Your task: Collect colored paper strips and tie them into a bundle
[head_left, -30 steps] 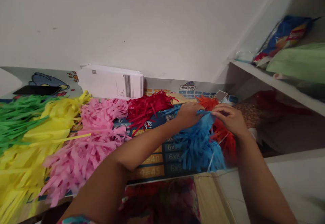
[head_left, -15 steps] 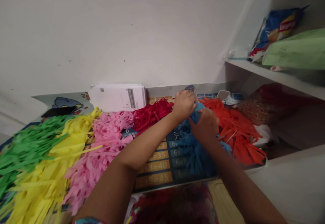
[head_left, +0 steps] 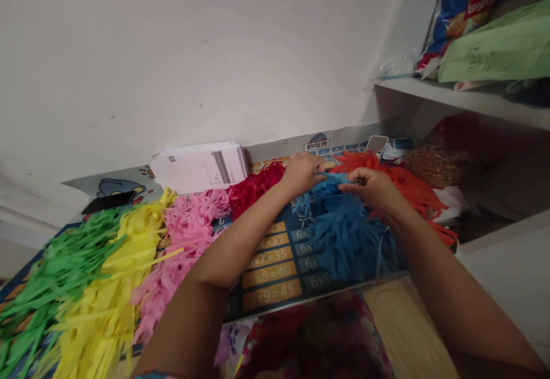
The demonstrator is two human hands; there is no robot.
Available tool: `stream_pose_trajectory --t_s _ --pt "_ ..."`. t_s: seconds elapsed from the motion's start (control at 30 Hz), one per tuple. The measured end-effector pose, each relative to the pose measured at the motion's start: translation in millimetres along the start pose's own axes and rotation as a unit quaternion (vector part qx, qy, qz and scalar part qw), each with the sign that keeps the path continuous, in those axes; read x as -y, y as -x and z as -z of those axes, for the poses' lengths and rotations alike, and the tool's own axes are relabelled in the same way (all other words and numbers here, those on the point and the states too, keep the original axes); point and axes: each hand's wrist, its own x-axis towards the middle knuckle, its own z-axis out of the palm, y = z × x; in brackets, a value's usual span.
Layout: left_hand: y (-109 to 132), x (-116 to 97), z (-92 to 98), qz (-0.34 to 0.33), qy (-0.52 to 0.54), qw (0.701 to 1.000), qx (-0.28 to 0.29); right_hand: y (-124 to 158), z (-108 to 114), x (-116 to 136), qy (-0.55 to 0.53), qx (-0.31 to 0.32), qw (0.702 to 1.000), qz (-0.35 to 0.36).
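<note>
**Bare Hands and Forearms, Patterned Fabric at the Lower Edge**

The left hand (head_left: 302, 174) and right hand (head_left: 373, 189) are seen uncovered, as are the left forearm (head_left: 227, 247) and right forearm (head_left: 455, 293), each tapering toward the wrist. A thin strip of teal patterned fabric (head_left: 151, 375) is seen on the left arm at the frame's lower edge; the rest is cut off.

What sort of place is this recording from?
Probably a home study nook: a printed multiplication-table desk mat, a white shelf holding a blue Lay's crisps bag, and a white paper stack.
</note>
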Motion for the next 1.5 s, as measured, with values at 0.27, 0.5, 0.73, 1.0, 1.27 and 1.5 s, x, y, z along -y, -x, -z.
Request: stream_pose_trajectory --t_s 0.27,0.5,0.73,1.0,1.27,1.5 --pt "30.9 -26.9 -8.6 0.085 0.112 0.980 -0.142 4.1 -7.1 0.6 -0.125 0.004 0.991 -0.051" --pt "72.3 -79.9 -40.5 0.370 0.649 0.663 0.046 10.0 -11.7 -5.7 0.005 -0.029 0.999 0.043" --pt "58.1 -61.1 -48.3 0.417 0.739 0.523 -0.080 21.5 -15.4 -9.5 0.077 -0.029 0.995 0.048" --pt "58.4 -58.6 -51.8 0.374 0.725 0.571 -0.088 35.2 -18.0 -12.2 0.119 -0.003 0.988 0.098" --pt "61.8 -61.1 -56.0 0.385 0.695 0.605 -0.051 39.3 -20.6 -18.1 0.134 0.000 0.988 0.071" --pt "61.1 -57.5 -58.4 0.425 0.647 0.633 0.030 40.7 -21.5 -20.4 0.172 0.049 0.979 0.099"
